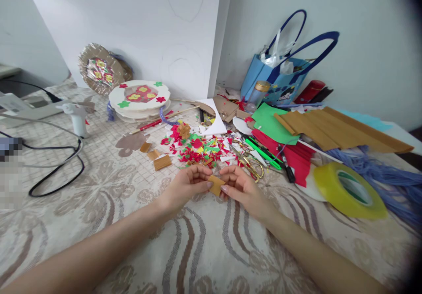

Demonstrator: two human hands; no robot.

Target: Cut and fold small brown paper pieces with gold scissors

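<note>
My left hand [187, 184] and my right hand [240, 186] meet over the patterned tablecloth [204, 250], both pinching a small brown folded paper piece [216, 185] between thumbs and fingertips. Just beyond the hands lies a heap of red, green and white paper scraps [198, 147]. Gold-handled scissors [253, 166] rest right next to my right hand. Three more small brown folded pieces [162, 162] lie to the left of the scraps.
A yellow tape roll [349, 190] sits at the right, with brown corrugated paper [343, 129], red and green sheets and markers behind it. A blue bag [280, 81], decorated paper plates [140, 98], a glue gun [77, 118] and black cables [56, 171] stand farther back and left.
</note>
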